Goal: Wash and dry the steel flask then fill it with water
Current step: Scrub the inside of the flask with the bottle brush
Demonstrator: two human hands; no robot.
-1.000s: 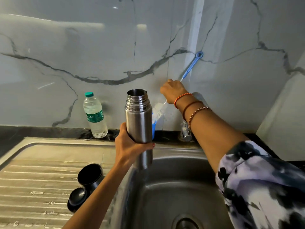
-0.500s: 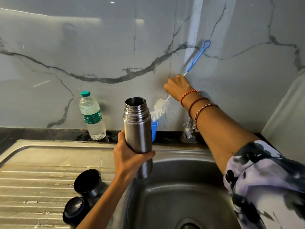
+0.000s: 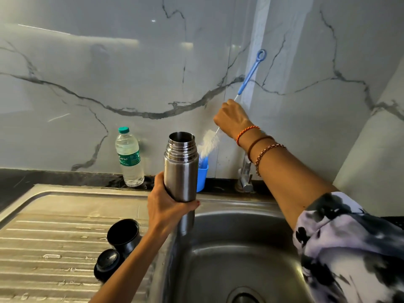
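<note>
My left hand (image 3: 166, 206) grips the open steel flask (image 3: 181, 169) upright over the left rim of the sink (image 3: 236, 254). The flask's mouth is uncovered. My right hand (image 3: 231, 118) holds the wire stem of a bottle brush (image 3: 208, 145) with a blue handle. The white bristles hang just above a small blue holder (image 3: 202, 176) behind the flask. The flask's black cup (image 3: 123, 235) and black stopper (image 3: 107, 262) lie on the drainboard.
A plastic water bottle (image 3: 129, 158) with a green cap stands against the marble wall. A steel tap (image 3: 246, 173) is fixed behind the sink, partly hidden by my right forearm. The ribbed drainboard (image 3: 54, 237) stretches to the left.
My right hand has lifted the bottle brush up, drawing its bristles out of the blue holder. The flask has stayed in my left hand.
</note>
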